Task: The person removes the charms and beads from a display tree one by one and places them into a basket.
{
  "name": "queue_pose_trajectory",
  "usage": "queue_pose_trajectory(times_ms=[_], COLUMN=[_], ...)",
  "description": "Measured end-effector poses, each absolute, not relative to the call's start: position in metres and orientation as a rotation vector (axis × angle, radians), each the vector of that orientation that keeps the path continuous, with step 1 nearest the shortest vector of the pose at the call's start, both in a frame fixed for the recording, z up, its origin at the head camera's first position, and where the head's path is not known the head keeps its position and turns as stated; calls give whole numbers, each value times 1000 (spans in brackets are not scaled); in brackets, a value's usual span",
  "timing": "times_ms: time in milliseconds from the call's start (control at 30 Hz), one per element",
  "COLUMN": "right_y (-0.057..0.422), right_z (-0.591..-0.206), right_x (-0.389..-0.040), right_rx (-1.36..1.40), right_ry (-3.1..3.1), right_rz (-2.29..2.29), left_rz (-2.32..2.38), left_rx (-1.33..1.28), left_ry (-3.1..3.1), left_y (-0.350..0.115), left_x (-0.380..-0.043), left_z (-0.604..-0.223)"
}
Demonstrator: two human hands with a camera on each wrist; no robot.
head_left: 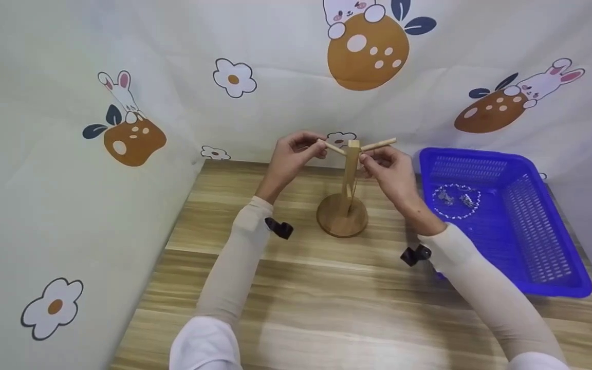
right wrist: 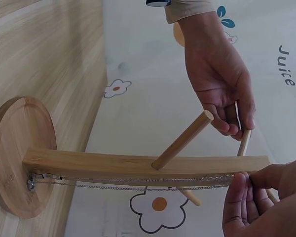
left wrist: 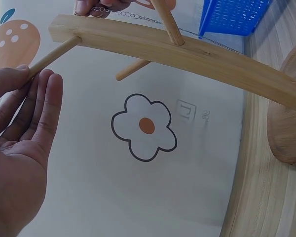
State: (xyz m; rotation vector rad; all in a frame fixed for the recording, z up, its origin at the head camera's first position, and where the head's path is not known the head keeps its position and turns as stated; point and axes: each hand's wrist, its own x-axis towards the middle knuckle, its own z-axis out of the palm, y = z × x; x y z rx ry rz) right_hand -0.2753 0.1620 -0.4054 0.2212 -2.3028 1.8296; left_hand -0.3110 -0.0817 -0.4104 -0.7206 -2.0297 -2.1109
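A wooden jewelry stand (head_left: 351,167) with a round base and several slanted pegs stands upright on the table. My left hand (head_left: 293,156) pinches the tip of its upper left peg (left wrist: 54,55) between thumb and fingers. Near the upper right peg (head_left: 384,143), my right hand (head_left: 393,172) pinches a thin silver chain necklace (right wrist: 138,187) close to the top of the post. Two strands of that chain run down along the post, and a small shiny pendant (right wrist: 31,184) hangs by the base. The right fingertips are partly hidden behind the post in the left wrist view.
To the right sits a blue plastic basket (head_left: 524,288) with perforated walls. A sparkling necklace (head_left: 445,216) lies in a loop on its floor, around small silvery pieces (head_left: 466,200). Behind the table hangs a pale printed cloth (head_left: 285,113), close to the stand.
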Motion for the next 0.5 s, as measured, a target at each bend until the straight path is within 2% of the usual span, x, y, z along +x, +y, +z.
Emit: queue_pose_trajectory(times_ms=[500], right_y=[176], right_z=[-398], right_x=[-271], right_rx=[201], right_ry=[-2192], right_rz=[1883], left_rz=[-2133], left_rx=[-690], left_ry=[-2018], left_y=[-80], left_x=[-311], left_z=[-410])
